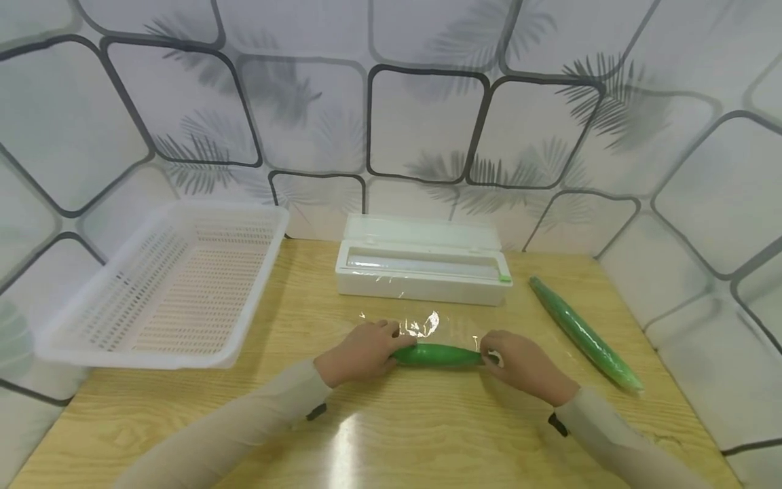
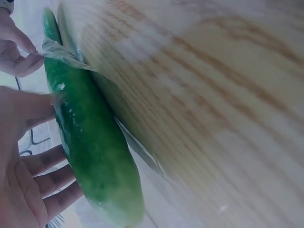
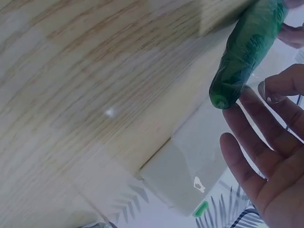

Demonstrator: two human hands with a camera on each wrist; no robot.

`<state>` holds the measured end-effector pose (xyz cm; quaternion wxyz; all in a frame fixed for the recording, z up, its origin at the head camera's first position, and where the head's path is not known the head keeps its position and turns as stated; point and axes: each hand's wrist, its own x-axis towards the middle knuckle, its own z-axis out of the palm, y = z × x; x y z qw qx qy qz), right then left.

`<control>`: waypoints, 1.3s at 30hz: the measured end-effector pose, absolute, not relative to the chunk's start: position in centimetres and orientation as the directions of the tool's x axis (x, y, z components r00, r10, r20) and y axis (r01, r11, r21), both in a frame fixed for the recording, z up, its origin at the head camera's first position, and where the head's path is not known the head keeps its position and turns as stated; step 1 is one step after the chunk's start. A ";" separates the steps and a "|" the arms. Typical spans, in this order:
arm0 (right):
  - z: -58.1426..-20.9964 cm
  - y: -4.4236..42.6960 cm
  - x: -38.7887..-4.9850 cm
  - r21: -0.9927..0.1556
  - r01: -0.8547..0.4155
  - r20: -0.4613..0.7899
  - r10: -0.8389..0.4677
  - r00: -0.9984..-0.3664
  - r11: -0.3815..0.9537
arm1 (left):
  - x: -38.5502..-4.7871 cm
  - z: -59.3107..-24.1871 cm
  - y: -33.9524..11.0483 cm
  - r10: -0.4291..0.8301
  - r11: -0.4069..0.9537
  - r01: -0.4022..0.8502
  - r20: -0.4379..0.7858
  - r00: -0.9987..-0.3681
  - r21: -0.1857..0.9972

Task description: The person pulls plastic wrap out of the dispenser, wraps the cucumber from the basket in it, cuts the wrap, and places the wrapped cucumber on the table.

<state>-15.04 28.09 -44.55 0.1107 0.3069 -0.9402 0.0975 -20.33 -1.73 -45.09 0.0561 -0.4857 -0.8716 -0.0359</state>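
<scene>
In the head view, a cucumber (image 1: 436,354) lies crosswise on the desk (image 1: 458,441), between the person's two hands and in front of a white film box (image 1: 421,290) whose clear lid (image 1: 421,231) is tipped up beside the patterned wall (image 1: 427,122). The left hand (image 1: 366,350) grips the cucumber's left end; the right hand (image 1: 522,363) is at its narrow right end. Shiny patches of clear film (image 1: 432,323) show between cucumber and box. A second cucumber (image 1: 583,333), glossy as if wrapped, lies slantwise on the right, and a white basket (image 1: 134,358) stands on the left.

In the left wrist view, the left hand's thumb rests against the cucumber with the other fingers round its far side, while the right hand pinches a gathered edge of film that crosses the cucumber.

In the right wrist view, the right hand's thumb and forefinger are bent together on what looks like film, its other fingers spread by the cucumber's tip. Wrinkled film covers this end.

The step in hand seems to be wrapping the cucumber; the next move probably calls for laying the pinched edge down snugly while the left hand steadies the cucumber against rolling
</scene>
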 end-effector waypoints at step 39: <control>-46.4 30.5 -19.3 -0.508 -0.260 0.035 -0.282 -0.959 0.821 | -24.9 -44.7 -1.9 0.837 0.529 0.706 -0.149 -0.527 0.472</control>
